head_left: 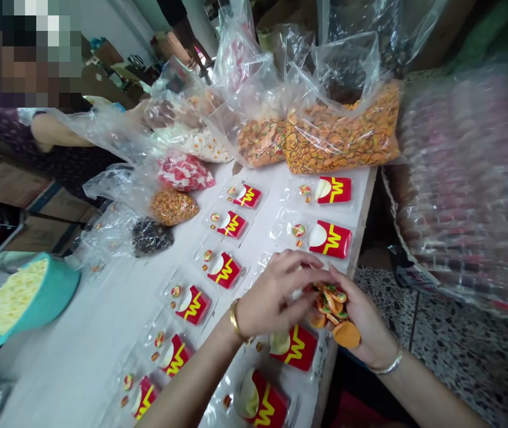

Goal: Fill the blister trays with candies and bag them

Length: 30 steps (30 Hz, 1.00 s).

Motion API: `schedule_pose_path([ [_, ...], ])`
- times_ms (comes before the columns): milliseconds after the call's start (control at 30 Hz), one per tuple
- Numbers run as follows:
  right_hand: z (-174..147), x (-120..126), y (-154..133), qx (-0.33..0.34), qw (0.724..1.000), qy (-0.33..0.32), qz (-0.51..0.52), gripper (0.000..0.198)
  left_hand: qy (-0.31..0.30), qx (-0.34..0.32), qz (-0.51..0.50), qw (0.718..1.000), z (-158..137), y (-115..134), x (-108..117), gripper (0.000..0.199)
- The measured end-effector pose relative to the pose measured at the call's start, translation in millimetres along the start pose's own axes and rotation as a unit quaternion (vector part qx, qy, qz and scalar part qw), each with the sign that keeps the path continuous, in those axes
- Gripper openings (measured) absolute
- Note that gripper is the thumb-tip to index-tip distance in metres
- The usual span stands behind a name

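Head view: half-curled right hand (368, 328) cups round, orange-and-green pieces (346, 334). Left hand (271, 292) arches over them, fingers bent, hold unclear.

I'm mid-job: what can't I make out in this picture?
Head view: orange pieces in the right hand; the left hand covers some, so no count.
Head view: stacked clear packs at right; blur smears their contents.
Head view: bottom red carton in the right row; the picture's lower edge cuts it off.

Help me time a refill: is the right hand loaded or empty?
Loaded: the right hand cups a heap of orange pieces, visible close to the left hand.
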State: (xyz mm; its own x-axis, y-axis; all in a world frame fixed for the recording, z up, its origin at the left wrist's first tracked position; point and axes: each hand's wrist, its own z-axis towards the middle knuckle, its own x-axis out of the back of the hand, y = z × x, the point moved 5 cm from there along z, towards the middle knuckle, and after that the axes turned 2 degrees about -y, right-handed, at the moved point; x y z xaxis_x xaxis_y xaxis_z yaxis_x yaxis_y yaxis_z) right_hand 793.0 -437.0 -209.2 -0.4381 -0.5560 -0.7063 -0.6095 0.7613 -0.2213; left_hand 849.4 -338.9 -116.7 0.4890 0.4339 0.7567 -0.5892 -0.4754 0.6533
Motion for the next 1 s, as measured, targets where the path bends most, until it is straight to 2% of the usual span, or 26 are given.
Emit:
schedule_pose_path([
  [67, -4, -3, 11, -0.026, 1.0, -0.002, 0.007, 0.029, -0.021, 0.007, -0.023, 0.999, -14, 21, -3, 0.022],
  [133, -10, -5, 28, -0.062, 0.998, -0.017, 0.0, 0.027, -0.006, 0.052, -0.038, 0.998, -29, 28, -8, 0.013],
  [233, -20, -6, 54, -0.106, 0.994, -0.026, -0.026, 0.026, 0.053, 0.169, -0.071, 0.982, -54, 21, -18, 0.014],
  [300, -27, -4, 67, -0.103, 0.993, -0.019, -0.049, 0.027, 0.092, 0.238, -0.068, 0.965, -72, 16, -24, 0.015],
  [433, -34, 1, 81, -0.084, 0.993, -0.009, -0.079, 0.029, 0.134, 0.292, 0.0, 0.947, -95, 8, -30, 0.015],
  [533, -34, 4, 81, -0.071, 0.994, -0.024, -0.083, 0.031, 0.186, 0.32, -0.063, 0.927, -99, -12, -30, 0.014],
  [600, -33, 7, 77, -0.068, 0.993, -0.03, -0.094, 0.035, 0.202, 0.327, -0.098, 0.918, -94, -29, -29, 0.013],
  [667, -33, 11, 70, -0.063, 0.992, -0.028, -0.106, 0.037, 0.188, 0.32, -0.083, 0.925, -84, -45, -30, 0.009],
  [800, -31, 18, 61, -0.059, 0.992, -0.027, -0.105, 0.039, 0.134, 0.289, 0.044, 0.947, -67, -59, -36, 0.009],
  [933, -26, 21, 59, -0.056, 0.993, -0.02, -0.098, 0.038, 0.093, 0.262, 0.208, 0.938, -60, -59, -44, 0.012],
  [1000, -26, 21, 59, -0.058, 0.993, -0.015, -0.098, 0.037, 0.055, 0.244, 0.252, 0.935, -58, -56, -47, 0.014],
])
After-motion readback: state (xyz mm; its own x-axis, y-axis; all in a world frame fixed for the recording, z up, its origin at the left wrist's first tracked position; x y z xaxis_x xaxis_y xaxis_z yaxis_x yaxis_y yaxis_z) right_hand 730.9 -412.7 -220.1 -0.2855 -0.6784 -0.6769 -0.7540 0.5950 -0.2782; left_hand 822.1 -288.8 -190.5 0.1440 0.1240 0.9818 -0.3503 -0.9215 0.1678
